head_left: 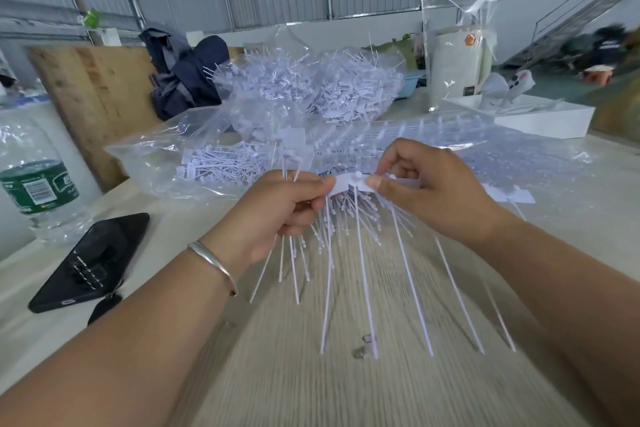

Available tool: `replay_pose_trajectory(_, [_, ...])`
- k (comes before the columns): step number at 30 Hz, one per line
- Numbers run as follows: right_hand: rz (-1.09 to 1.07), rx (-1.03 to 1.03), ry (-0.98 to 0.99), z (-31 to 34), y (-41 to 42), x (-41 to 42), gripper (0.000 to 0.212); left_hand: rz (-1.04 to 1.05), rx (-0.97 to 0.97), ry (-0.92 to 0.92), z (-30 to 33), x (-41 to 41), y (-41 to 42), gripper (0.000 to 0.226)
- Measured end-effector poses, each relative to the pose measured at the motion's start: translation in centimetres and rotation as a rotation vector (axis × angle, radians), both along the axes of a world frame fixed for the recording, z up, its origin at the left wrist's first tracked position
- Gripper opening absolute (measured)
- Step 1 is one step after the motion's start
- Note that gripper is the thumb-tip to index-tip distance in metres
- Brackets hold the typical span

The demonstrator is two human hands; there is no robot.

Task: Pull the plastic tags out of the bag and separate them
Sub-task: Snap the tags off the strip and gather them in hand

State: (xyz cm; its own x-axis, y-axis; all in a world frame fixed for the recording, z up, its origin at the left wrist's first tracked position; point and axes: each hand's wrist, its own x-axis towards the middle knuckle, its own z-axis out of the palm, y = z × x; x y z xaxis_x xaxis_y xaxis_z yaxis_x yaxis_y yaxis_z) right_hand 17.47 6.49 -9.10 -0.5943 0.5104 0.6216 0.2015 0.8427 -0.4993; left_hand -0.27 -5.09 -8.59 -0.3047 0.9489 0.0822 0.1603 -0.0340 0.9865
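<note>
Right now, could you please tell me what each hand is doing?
Left hand: closed, gripping a bunch of separated plastic tags and one end of the tag strip.
Right hand: closed, pinching the tag strip.

A: What can't you make out here?

B: The left hand (277, 208) closes over a bunch of tag stems, so the part of each stem inside the fist is hidden. The right hand (426, 191) covers the far end of the white strip (349, 184) it pinches.

A: And the edges?

B: Both forearms run off the bottom of the frame. The water bottle (34, 184) is cut by the left edge.

A: Anything blurred?

B: The dark figure (606, 48) at far right is smeared, no detail at all. The bottle label's print is too small to read. The small clear bit (363, 347) on the table is too blurred to identify.
</note>
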Motion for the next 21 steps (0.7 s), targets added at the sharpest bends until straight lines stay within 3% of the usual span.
replay_pose_trajectory(5, [0.149, -0.249, 0.003, 0.1, 0.0, 0.0, 0.050, -0.193, -0.054, -0.028, 0.2, -0.3, -0.7, 0.017])
replay_pose_trajectory(11, [0.273, -0.334, -0.049, -0.6, -0.8, -0.5, 0.064, -0.355, -0.037, -0.153, -0.3, 0.7, -0.3, 0.018])
replay_pose_trajectory(17, [0.239, -0.406, 0.177, 0.0, -1.0, -0.8, 0.047, -0.263, 0.050, -0.485, 0.6, 0.4, 0.0, 0.016])
replay_pose_trajectory(21, [0.222, -0.458, 0.244, 0.2, -0.6, -0.2, 0.032, -0.193, 0.096, -0.529, 0.9, -0.2, -0.2, 0.024])
